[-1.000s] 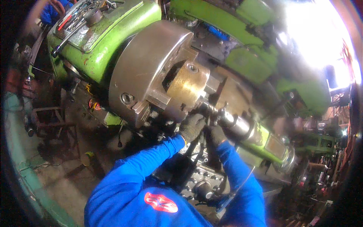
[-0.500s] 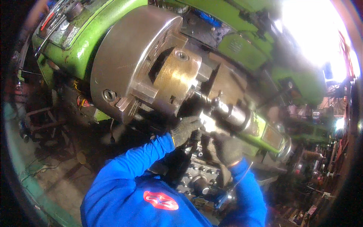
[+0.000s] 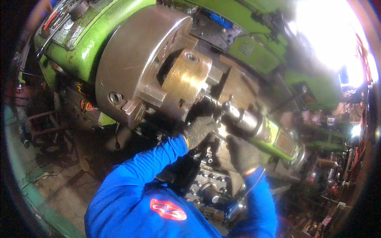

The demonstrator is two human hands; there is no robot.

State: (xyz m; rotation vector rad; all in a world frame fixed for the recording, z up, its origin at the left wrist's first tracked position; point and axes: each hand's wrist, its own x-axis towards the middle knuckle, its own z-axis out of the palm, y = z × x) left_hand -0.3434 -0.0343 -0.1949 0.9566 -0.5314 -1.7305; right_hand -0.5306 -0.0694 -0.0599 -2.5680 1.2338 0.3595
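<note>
My left hand point(image 3: 200, 131), in a dark glove, is bent with its fingertips at the near end of a thin rod point(image 3: 219, 136). My right hand point(image 3: 243, 154), gloved too, is closed around the rod's other end. Just beyond them a fluted drill bit point(image 3: 211, 104) sticks out of the tailstock spindle point(image 3: 248, 122) toward a brass-coloured cylindrical workpiece point(image 3: 186, 75). The jaws of a big lathe chuck point(image 3: 133, 59) clamp that workpiece. Shadow hides part of my left fingers and whatever is beneath them.
The green headstock point(image 3: 85, 51) stands at the left, with hand tools point(image 3: 55, 29) on top. Below my hands is a bolted tool post point(image 3: 210, 188). A green tailstock body point(image 3: 278, 139) lies to the right. A thin cable point(image 3: 254, 183) passes my right wrist.
My left hand has shifted slightly right and up, closer to the drill bit. My right hand has moved a little to the right. The chuck looks unmoved.
</note>
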